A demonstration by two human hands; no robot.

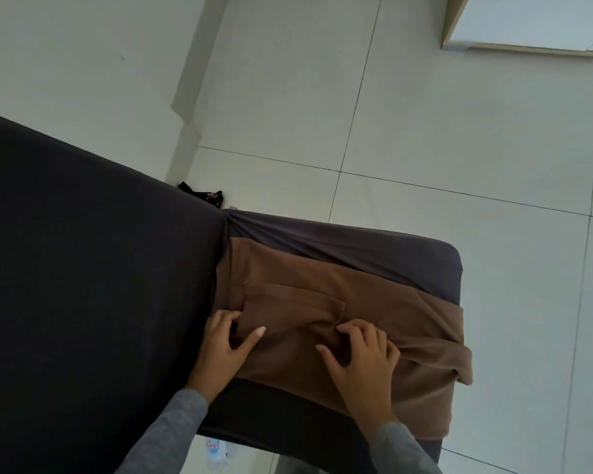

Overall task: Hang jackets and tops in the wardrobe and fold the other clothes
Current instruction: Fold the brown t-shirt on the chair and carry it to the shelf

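A brown garment (322, 295) lies spread over the dark grey covered seat (374, 251), its right end hanging over the seat's edge. My left hand (223, 347) pinches a folded edge of the brown cloth between thumb and curled fingers at its left end. My right hand (360, 354) is on the middle of the garment, fingers curled into a bunched crease of the fabric. Both arms wear grey sleeves.
A large dark grey covered backrest or cushion (83, 268) fills the left. A small black item (206, 195) lies on the pale tiled floor (425, 131) behind it. A plastic water bottle (216, 453) lies on the floor below. A wooden furniture edge (459, 25) is at the top right.
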